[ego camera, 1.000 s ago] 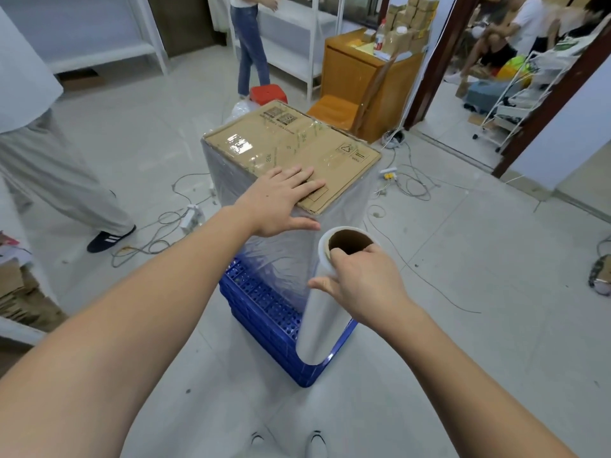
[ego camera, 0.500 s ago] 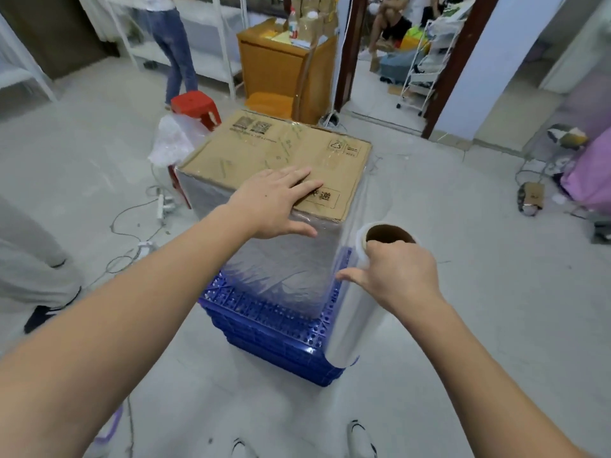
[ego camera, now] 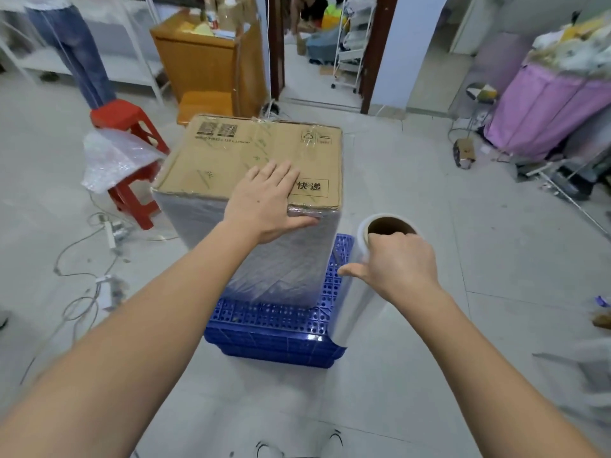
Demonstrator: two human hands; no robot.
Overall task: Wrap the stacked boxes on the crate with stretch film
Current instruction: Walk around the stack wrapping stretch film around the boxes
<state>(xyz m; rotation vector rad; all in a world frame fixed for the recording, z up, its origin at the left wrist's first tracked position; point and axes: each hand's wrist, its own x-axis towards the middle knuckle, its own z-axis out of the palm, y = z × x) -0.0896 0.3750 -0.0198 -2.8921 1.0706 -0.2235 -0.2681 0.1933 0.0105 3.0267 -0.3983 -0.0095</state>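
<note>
The right hand (ego camera: 401,266) gripped the top of the upright roll (ego camera: 358,302) just right of the boxes (ego camera: 264,166), while the flat left hand (ego camera: 264,200) pressed on them.

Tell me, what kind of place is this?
Probably a small packing or shipping workroom rather than a proper warehouse. A film-wrapped cardboard box with a courier label stands on a blue crate, a roll of stretch film is in use, and bubble wrap drapes a red stool.
</note>
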